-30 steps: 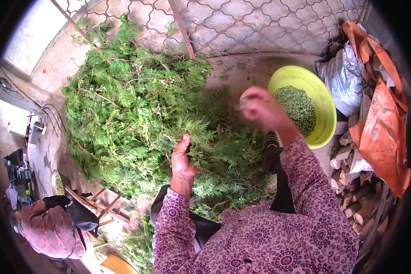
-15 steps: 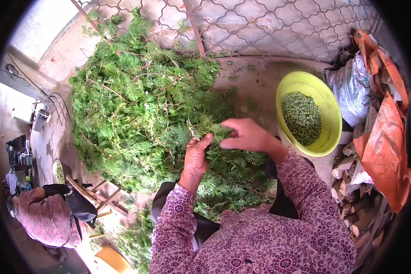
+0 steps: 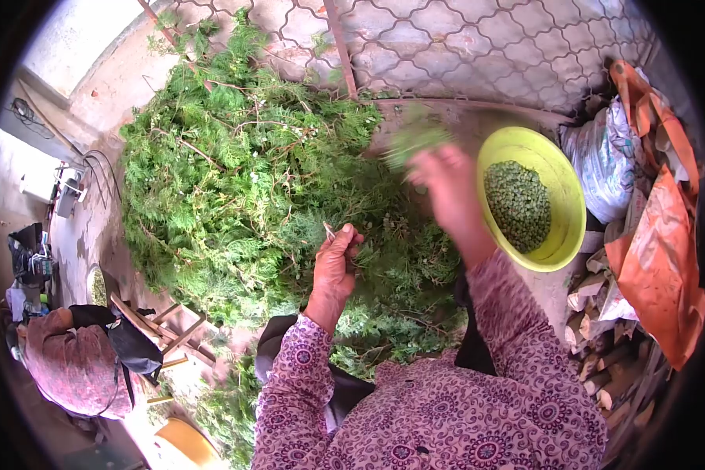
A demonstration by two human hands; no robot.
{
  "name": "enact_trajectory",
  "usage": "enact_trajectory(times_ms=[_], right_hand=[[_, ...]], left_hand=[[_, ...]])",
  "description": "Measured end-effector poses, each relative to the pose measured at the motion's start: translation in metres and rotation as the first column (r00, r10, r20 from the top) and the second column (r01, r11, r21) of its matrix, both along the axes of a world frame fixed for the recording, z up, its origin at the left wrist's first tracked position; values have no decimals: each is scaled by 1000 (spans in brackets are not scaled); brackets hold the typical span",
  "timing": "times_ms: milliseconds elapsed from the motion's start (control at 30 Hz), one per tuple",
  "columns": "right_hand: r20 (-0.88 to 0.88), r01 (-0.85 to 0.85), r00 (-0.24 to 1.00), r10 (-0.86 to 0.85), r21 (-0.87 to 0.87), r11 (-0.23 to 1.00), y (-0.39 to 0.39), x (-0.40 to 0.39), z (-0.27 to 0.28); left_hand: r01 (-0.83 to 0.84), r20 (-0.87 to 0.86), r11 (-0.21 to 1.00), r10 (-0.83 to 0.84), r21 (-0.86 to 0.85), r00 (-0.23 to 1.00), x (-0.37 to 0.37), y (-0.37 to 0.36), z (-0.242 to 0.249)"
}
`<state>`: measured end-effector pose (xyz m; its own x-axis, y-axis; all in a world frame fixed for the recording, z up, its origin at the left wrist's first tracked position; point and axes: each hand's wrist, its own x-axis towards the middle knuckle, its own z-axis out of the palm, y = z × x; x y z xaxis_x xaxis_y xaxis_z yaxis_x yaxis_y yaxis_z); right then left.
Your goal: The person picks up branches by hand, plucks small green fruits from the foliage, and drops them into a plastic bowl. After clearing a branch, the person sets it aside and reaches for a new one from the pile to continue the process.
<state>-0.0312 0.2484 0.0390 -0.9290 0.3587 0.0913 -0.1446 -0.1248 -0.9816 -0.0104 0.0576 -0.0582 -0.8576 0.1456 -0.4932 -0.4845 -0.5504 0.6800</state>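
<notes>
My left hand [image 3: 335,265] is closed over the heap of cut green branches [image 3: 235,180], its thumb and forefinger pinching a small pale pointed thing [image 3: 330,232] whose kind I cannot tell. Up and to the right, my right hand [image 3: 448,188] is smeared by motion. At its fingertips is a blurred green leafy sprig [image 3: 417,141], above the bare floor between the heap and the basin. The yellow-green basin [image 3: 565,188] beside my right wrist holds a mound of small round green cones or berries [image 3: 517,205].
A wire-mesh gate [image 3: 462,47] runs along the far side. White sacks [image 3: 603,160], an orange bag [image 3: 658,266] and split firewood [image 3: 615,368] line the right. At the lower left, another person [image 3: 78,364] sits near a wooden stool [image 3: 176,337] and a yellow container [image 3: 188,442].
My right hand has moved from beside my left hand up and away to the right, with the green sprig travelling at its fingertips. My left hand has stayed nearly in place.
</notes>
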Motion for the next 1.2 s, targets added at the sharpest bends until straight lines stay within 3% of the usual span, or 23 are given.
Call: enact_trajectory(times_ms=[33,67,100,133,200,233,267,333,367,433,533,767,867,933,967,1033,1067,1167,1200], right_hand=[[-150,-338,924,352,108,935,-24,18,12],[-294,-387,727,621,572,723,-36,31,32],[-293,-390,729,618,564,728,-40,30,26],[-249,-461,724,643,519,720,-44,29,15],[-164,-594,693,702,421,685,-50,25,0],[57,-511,808,586,563,649,-33,19,3],[68,-281,930,360,764,581,-22,16,-11],[15,-129,955,297,922,365,-10,21,-19],[15,-128,955,296,923,364,-11,25,-23],[228,-433,832,506,837,334,-15,37,-33],[254,-404,846,469,879,253,-19,44,-46],[257,-360,892,372,901,243,-24,31,-59],[178,-292,904,388,921,258,-24,27,-68],[130,-319,907,401,835,449,-24,23,-72],[130,-319,906,404,835,447,-23,20,-71],[164,-424,886,433,662,618,-21,15,-68],[164,-425,886,434,663,617,-19,13,-70],[195,-464,870,452,630,622,-17,11,-72],[247,-498,851,464,660,563,-17,12,-65]], left_hand=[[3,-54,997,1,74,999,2,6,5],[10,-105,989,5,147,994,5,12,10],[265,-355,957,-209,116,911,9,-1,5],[10,-551,965,140,261,823,16,16,-6],[-5,-99,982,25,191,995,4,11,1],[-18,115,1000,18,-3,993,-4,10,19],[-31,60,998,35,-60,998,-5,4,10],[-34,33,999,35,-21,999,-11,-7,3],[-33,32,999,33,-20,999,-14,-10,1],[-48,-14,996,49,69,999,-18,-11,3],[-137,80,983,128,123,989,-19,-5,23],[-162,170,969,130,187,977,-24,1,29],[-122,111,969,100,213,989,-23,1,35],[-65,31,970,59,233,998,-21,-2,37],[-1,-51,969,14,248,999,-21,-3,37],[28,-126,976,-1,217,992,-17,-3,38],[57,-199,982,-21,181,980,-15,-3,38],[22,-186,989,5,144,982,-16,-7,31],[18,-202,994,3,106,979,-15,-9,30]])
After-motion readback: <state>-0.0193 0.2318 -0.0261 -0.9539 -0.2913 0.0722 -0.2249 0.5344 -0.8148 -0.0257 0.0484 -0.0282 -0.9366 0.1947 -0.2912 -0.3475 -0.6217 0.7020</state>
